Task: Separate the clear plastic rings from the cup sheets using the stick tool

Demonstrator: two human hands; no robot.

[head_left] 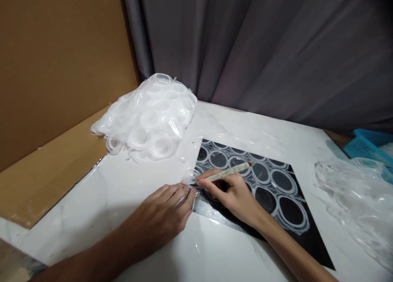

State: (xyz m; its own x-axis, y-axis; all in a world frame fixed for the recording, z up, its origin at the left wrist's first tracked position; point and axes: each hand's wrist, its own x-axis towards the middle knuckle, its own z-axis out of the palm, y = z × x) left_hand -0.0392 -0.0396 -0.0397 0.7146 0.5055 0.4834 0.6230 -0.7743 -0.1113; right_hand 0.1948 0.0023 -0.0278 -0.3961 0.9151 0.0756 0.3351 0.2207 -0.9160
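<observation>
Right hand (235, 194) has a pale pen-like tool (229, 172) pinched near its lower end, dark reddish end up; tip too small to make out. Left hand (168, 206) is palm down at the near-left corner of the black board (321, 247), fingertips on clear film by the board's left edge — can't tell if they pinch or just press. Ringed translucent sheet (270, 176) covers most of the board, right of centre on the white tabletop (215, 249). Pile of white ringed pieces (150, 114) sits at the tabletop's far-left corner; heap of clear plastic (362, 204) along the right edge, blue basket (367, 144) just behind it. Grey curtain (260, 48) hangs along the far edge.
</observation>
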